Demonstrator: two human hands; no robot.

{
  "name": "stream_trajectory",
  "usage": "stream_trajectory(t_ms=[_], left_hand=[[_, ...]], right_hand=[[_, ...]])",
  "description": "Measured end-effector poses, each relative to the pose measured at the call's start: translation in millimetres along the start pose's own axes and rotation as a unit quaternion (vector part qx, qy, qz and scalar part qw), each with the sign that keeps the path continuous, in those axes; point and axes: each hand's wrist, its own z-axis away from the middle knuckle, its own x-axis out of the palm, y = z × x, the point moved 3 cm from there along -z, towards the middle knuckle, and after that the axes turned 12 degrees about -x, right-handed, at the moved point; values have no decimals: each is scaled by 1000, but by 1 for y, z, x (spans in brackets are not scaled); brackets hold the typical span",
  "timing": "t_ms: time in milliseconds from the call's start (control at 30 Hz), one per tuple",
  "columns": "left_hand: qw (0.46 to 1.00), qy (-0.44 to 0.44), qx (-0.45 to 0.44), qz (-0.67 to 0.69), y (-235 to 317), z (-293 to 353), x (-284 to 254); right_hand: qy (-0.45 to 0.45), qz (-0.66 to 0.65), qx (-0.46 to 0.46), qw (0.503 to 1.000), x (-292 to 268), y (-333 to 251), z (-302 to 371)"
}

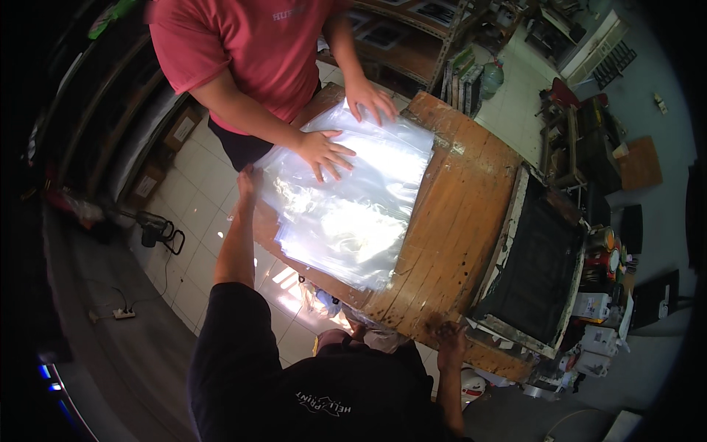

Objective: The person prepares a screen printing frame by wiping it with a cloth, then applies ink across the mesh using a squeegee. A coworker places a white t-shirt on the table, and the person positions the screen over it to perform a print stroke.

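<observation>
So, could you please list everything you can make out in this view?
Plastic sheets: a stack, uncountable, clear, left part of the worktop
Wooden worktop: one, brown, centre
Framed screen: one, dark with worn whitish frame, worktop's right end
Tins: several, mixed colours, right of the screen
Large bottle: one, pale green, beyond the worktop
Cartons: at least two, brown, far left
Power strip: one, white, lower left
Small clutter: uncountable, mixed, right side
Co-worker's shirt: one, red, top
Co-worker's hands: two, bare, on the sheets
Left hand: one, bare, by the sheets' left edge
Right hand: one, bare, worktop's near edge
</observation>
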Motion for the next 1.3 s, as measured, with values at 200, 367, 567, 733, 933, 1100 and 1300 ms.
stream_trajectory(t_ms=[200,367,567,733,933,1100,1300], left_hand=[[993,-32,-101,60,11,62,-19],[993,4,-81,86,13,83,-29],[980,95,-20,-175,76,153,-41],[974,-158,86,-136,147,304,-17],[944,-218,178,-171,179,364,23],[943,-204,213,-154,202,354,42],[967,-207,134,-68,204,303,40]], right_hand=[[-31,-19,32,999,38,13,-1],[-11,-132,77,988,65,37,-21],[-36,-183,69,980,74,47,-39],[-57,-194,61,977,71,44,-40],[-36,-148,30,988,76,37,-39],[-42,37,-112,992,74,23,-53],[78,205,-281,934,84,6,-110]])
